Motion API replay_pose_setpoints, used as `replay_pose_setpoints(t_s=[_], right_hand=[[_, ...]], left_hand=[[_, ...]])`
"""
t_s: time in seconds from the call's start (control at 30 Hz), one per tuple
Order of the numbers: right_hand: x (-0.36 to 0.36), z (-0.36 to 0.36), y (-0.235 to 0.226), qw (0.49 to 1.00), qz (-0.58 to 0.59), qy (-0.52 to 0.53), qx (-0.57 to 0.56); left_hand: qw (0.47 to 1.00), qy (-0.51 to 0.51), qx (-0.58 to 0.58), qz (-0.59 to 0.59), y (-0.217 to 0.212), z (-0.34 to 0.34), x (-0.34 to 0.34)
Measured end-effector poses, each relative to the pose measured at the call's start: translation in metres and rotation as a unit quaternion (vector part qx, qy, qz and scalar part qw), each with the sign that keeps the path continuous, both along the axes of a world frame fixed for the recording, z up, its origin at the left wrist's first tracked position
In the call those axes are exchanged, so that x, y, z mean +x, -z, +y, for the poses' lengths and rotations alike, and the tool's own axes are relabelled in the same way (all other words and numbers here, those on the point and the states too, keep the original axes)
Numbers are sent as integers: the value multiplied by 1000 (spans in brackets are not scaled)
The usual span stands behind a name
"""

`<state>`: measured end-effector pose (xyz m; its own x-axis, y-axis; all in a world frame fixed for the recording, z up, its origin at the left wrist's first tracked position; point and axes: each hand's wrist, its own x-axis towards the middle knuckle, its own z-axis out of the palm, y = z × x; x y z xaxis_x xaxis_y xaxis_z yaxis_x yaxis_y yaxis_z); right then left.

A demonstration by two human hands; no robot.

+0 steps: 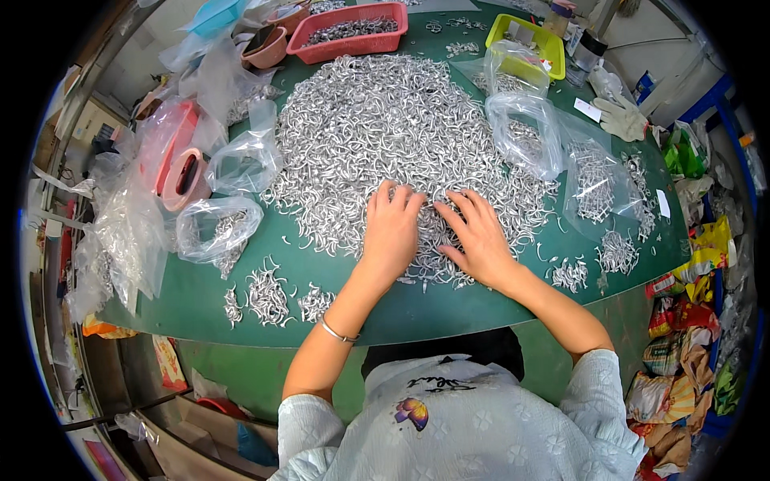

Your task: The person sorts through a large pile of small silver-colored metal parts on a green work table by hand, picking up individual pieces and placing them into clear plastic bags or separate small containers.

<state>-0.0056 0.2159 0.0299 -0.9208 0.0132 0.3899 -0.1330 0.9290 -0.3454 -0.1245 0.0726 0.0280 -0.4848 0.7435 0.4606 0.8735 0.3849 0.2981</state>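
A large heap of small curved silvery metal pieces covers the middle of the green table. At the heap's near edge, my left hand rests on the pieces with its fingers bent and slightly apart. My right hand lies just to its right, fingers spread and thumb held away from them. Both hands touch the metal pieces, and neither visibly grips one. A bracelet circles my left wrist. Small separate piles of similar pieces lie near the front left, with another small pile at the front right.
Clear plastic bags, some with metal pieces, flank the heap: one bag at left, another at right. A red basket and a yellow-green basket stand at the back. A white glove lies at the right edge.
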Motion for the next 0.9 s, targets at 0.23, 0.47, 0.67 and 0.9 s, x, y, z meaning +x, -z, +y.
replay_pose_setpoints(t_s=[0.23,0.47,0.67,0.9], right_hand=[[12,-4,-8,999,-1,5,-45],[-8,-5,1,1000,2,13,-21],[16,-20,1,998,14,-22,-48],[44,-26,0,995,-51,-80,-3]], left_hand=[[996,6,16,-85,-1,-18,15],[998,34,-31,-53,-2,10,15],[989,89,21,-119,1,-17,38],[976,105,25,-187,9,-45,65]])
